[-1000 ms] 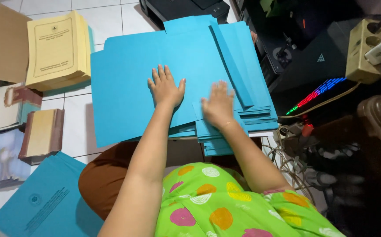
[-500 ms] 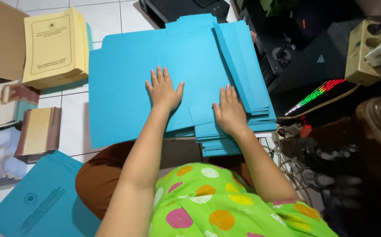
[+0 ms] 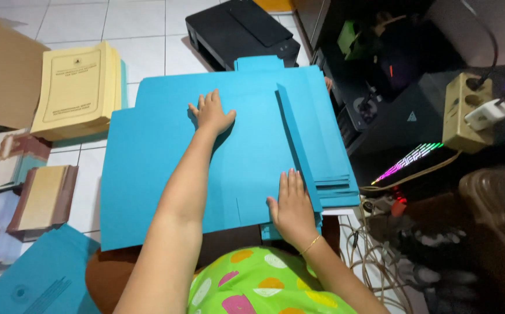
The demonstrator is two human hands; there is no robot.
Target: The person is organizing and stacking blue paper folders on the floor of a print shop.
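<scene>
The top blue cardboard folder sheet (image 3: 165,168) lies flat on its stack on the floor, long axis left-right, under both released grips: left hand (image 3: 213,113) far, right hand (image 3: 292,204) at the near edge by the raised fold (image 3: 296,145).

Bare-armed person in a bright green top (image 3: 252,285) (orange, pink, white blobs), thin gold bracelet (image 3: 310,244).

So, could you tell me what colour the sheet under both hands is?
Bright blue sheet, clearest in the head view.

A single head-worn camera looks steeply down from close above. It faces forward over the large blue card sheet (image 3: 165,168) on the white tiled floor (image 3: 142,23). No second view shares the scene.
</scene>
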